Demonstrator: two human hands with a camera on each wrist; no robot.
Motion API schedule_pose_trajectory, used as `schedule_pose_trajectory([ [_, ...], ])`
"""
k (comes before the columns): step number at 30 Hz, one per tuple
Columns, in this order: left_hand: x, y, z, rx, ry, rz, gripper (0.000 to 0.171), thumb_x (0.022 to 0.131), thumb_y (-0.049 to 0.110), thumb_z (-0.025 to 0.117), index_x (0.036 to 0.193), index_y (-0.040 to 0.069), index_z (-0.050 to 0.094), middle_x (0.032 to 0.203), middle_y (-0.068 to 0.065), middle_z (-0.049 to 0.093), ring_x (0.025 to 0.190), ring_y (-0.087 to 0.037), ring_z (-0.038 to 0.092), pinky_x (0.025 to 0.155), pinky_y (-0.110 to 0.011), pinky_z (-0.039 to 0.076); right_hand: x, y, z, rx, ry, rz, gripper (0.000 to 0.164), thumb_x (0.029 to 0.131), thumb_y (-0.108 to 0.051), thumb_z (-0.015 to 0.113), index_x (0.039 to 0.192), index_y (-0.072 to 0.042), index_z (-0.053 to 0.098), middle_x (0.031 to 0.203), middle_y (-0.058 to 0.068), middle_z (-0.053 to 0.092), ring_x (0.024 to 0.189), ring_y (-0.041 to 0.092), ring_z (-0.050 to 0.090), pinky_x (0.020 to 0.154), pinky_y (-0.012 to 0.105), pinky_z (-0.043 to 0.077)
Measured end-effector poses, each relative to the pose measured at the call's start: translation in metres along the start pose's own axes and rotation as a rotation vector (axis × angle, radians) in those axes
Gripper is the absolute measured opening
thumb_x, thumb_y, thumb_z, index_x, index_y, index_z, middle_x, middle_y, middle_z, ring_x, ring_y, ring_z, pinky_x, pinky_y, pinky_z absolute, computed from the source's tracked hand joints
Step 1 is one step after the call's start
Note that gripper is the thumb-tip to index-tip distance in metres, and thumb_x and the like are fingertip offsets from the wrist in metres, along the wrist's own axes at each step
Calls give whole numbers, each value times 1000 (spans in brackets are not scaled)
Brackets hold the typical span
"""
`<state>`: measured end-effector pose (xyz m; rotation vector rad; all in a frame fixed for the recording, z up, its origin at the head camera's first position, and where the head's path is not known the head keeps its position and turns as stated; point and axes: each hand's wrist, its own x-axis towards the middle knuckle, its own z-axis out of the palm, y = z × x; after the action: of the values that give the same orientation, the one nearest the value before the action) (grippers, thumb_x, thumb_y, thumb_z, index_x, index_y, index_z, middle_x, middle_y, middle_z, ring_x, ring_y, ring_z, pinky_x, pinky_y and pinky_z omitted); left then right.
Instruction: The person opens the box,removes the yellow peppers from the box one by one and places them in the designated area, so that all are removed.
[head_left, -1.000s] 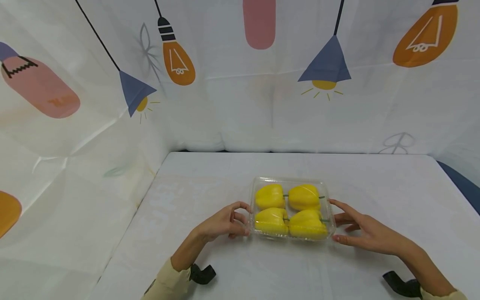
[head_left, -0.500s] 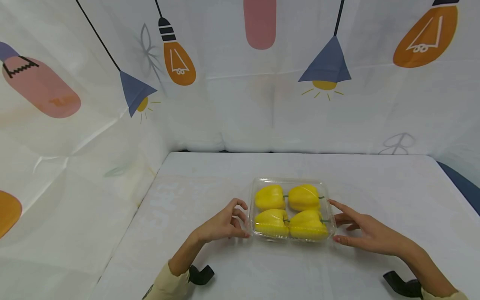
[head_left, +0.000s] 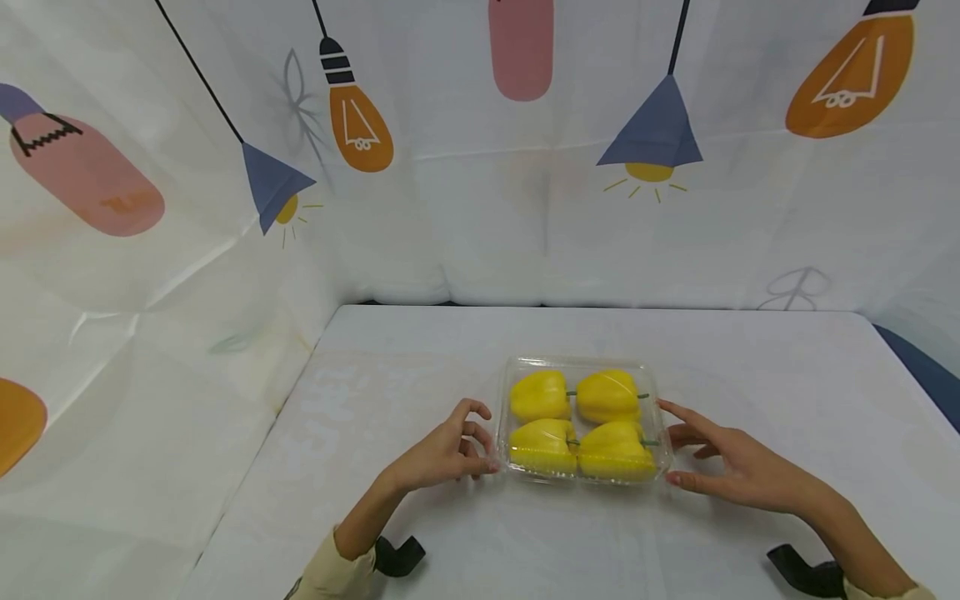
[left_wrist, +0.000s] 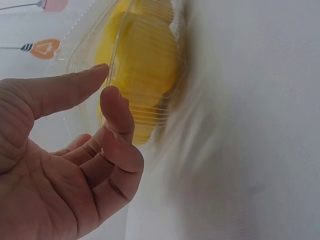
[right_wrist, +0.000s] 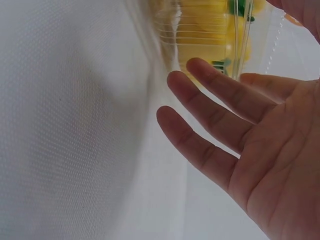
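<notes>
A clear plastic clamshell box (head_left: 575, 361) lies on the white table with several yellow bell peppers (head_left: 606, 395) inside, stems pointing right. At its left edge my left hand (head_left: 442, 450) bends its fingers. In the left wrist view, the left thumb (left_wrist: 75, 90) and a curled finger (left_wrist: 117, 112) pinch at the rim. My right hand (head_left: 738, 471) stays beside the box's right side, fingers spread and nearly straight. Its index fingertip comes up to the edge there; whether it touches is unclear. In the right wrist view, the other fingers (right_wrist: 210, 117) hold nothing.
A white cloth covers the table (head_left: 397, 350). Behind and to the left hangs a white curtain (head_left: 487, 217) printed with lamps and bulbs. Black wrist-worn pieces (head_left: 400, 557) sit beside both forearms, low over the table.
My left index finger has drawn slightly back from the box's left edge, and the left fingers have shifted at the rim. The right hand and the box hold their places.
</notes>
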<state>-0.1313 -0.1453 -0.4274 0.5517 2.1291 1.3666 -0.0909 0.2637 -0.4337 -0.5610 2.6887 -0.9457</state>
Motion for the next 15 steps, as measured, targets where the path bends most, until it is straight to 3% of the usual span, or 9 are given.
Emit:
schedule_pose_trajectory([
  [11, -3, 11, 1, -62, -54, 16, 59, 86, 7, 68, 131, 7, 29, 91, -11, 61, 75, -49, 60, 53, -27, 45, -1, -1, 1, -61, 99, -34, 82, 80, -46, 71, 147, -25, 29, 117, -6, 58, 102, 18, 59, 74, 32, 52],
  [15, 1, 1, 0, -63, -61, 2, 59, 86, 11, 69, 131, 12, 30, 90, -9, 62, 74, -45, 62, 53, -28, 46, -1, -2, 1, -70, 130, -42, 82, 78, -46, 73, 146, -24, 32, 116, -8, 58, 101, 17, 58, 74, 32, 52],
])
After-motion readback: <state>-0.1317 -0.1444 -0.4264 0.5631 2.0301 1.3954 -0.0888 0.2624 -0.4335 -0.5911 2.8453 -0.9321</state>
